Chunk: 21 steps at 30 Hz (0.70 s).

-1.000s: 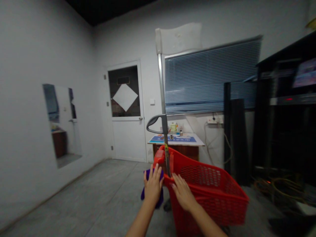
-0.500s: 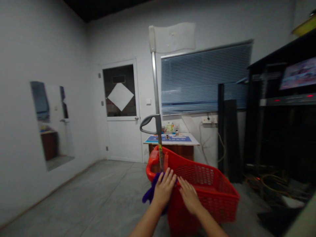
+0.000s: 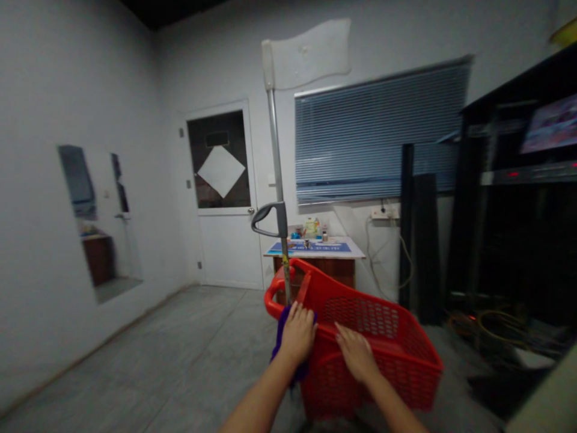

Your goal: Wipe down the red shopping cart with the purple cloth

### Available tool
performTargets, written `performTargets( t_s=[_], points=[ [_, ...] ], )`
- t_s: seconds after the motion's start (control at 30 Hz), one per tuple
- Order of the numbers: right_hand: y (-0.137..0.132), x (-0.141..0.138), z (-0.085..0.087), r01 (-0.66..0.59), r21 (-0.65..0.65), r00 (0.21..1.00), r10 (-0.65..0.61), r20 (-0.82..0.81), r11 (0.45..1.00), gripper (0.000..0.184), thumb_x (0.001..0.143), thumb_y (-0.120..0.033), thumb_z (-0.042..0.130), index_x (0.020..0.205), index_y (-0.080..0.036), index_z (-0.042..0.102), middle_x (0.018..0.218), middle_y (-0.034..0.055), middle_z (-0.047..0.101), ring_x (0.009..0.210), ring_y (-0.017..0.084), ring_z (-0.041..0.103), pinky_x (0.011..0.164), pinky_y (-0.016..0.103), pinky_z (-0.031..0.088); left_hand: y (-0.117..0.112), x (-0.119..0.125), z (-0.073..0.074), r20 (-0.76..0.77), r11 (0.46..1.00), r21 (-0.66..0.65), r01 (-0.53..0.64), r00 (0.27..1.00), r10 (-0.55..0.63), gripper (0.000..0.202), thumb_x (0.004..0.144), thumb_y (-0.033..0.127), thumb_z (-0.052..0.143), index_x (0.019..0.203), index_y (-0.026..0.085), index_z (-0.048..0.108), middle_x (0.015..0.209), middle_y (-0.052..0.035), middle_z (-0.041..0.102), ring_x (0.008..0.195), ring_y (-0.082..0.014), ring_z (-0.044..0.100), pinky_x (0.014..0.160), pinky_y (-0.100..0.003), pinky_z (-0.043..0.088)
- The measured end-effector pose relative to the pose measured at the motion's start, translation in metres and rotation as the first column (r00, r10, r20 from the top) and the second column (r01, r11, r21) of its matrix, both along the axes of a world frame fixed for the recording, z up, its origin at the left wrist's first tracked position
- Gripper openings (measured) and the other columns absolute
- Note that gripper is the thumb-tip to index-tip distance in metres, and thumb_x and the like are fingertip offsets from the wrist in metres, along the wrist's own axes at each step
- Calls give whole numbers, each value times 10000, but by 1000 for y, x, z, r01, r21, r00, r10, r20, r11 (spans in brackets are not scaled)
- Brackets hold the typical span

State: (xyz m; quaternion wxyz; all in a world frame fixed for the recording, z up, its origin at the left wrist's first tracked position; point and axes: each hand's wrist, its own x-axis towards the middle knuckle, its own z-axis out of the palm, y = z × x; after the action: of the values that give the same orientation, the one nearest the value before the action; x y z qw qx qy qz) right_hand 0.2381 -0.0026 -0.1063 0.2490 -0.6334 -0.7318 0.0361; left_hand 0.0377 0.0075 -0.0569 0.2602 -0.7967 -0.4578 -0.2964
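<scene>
- Left hand (image 3: pixel 297 334): fingers slightly spread and curved over a purple cloth (image 3: pixel 280 332); can't tell if it's gripping or just pressing
- Purple cloth: bunched at the basket's near rim, partly under the left hand, hanging down the outside
- Right hand (image 3: pixel 356 355): open, fingers loosely apart, resting on the near rim of the basket, not on the cloth
- Hands near each other, not touching
- Red plastic basket (image 3: pixel 383 361): mesh sides, tilted, on wheels or legs hidden below; nothing inside can be made out
- Metal pole (image 3: pixel 276 162): rises upright from the basket's far end, with a grey curved grip (image 3: pixel 269 216) and a white plastic sign (image 3: pixel 306 54) on top
- Behind: wooden table (image 3: pixel 315 270) with a blue printed mat (image 3: pixel 309 246) and small bottles
- Back wall: white door (image 3: pixel 220 246), blue window blinds (image 3: pixel 378 132), power strip (image 3: pixel 384 213)
- Right: black panels (image 3: pixel 421 240) leaning by a dark shelf unit (image 3: pixel 518 228), cables (image 3: pixel 478 328) on the grey floor (image 3: pixel 180 337)
- Left wall: mirror (image 3: pixel 99 222)
</scene>
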Motion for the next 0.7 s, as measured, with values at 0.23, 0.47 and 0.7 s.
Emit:
performTargets(
  t_s=[0.23, 0.47, 0.7],
  points=[
    [4, -9, -8, -40, 5, 999, 40, -18, 999, 529, 956, -437, 203, 1395, -291, 460, 1393, -2, 523, 1289, 187, 449, 1099, 387, 295, -2, -6, -5, 28, 998, -13, -63, 998, 63, 372, 976, 394, 392, 1249, 212, 567, 1313, -67, 605, 1347, -227, 404, 1161, -474, 230],
    [13, -9, -14, -40, 1, 999, 40, -2, 999, 511, 963, -401, 193, 1393, -315, 457, 1401, -16, 514, 1306, 182, 429, 1107, 402, 281, 5, 5, -14, -58, 999, -31, -41, 998, 39, 374, 963, 408, 419, 1247, 228, 582, 1305, -63, 614, 1341, -226, 414, 1158, -451, 238],
    [16, -7, -18, -25, 0, 1000, 25, 11, 1000, 534, 960, -431, 225, 1473, -309, 307, 1482, -4, 411, 1369, 201, 343, 1130, 437, 232, 2, -7, -11, 86, 989, 17, -146, 986, 144, 380, 976, 392, 383, 1259, 234, 582, 1363, -60, 569, 1384, -227, 348, 1160, -480, 220]
  ],
)
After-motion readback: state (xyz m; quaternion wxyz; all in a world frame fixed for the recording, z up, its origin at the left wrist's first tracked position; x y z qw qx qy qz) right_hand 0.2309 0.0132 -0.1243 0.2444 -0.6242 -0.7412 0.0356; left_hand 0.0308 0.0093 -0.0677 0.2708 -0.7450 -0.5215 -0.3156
